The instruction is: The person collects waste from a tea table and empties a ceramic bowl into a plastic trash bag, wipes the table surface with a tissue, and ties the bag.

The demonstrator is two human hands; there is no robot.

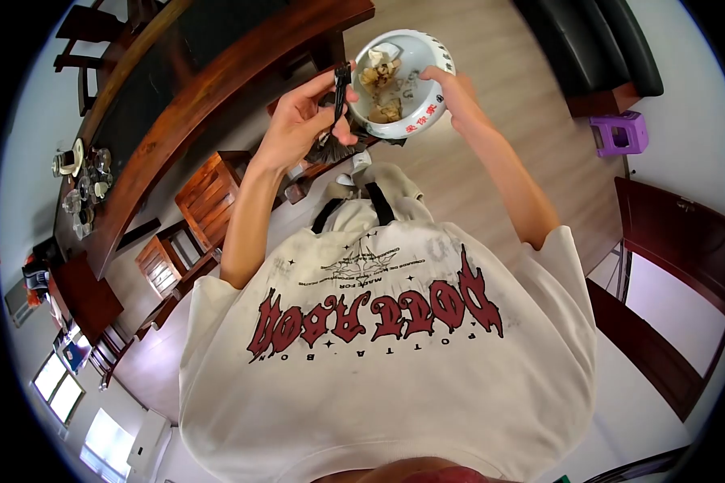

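My right hand (457,97) grips the far right rim of a white ceramic bowl (415,127), its thumb over the inside edge. Red and black characters run around the bowl's rim. The bowl is tilted so that its inside faces me. In it lie brownish clumps (381,76) and a crumpled white tissue (384,53). My left hand (302,121) is closed around a slim black tool (341,92), held upright beside the bowl's left rim; its exact kind is unclear. Below that hand is dark, crinkled material (330,151), partly hidden by the fingers.
A long wooden table (149,153) with a dark top curves along the left, with glassware (89,185) on it. Wooden chairs (209,197) stand beside it. A black sofa (592,48) and a purple stool (619,134) are on the right, over a wood-look floor (507,177).
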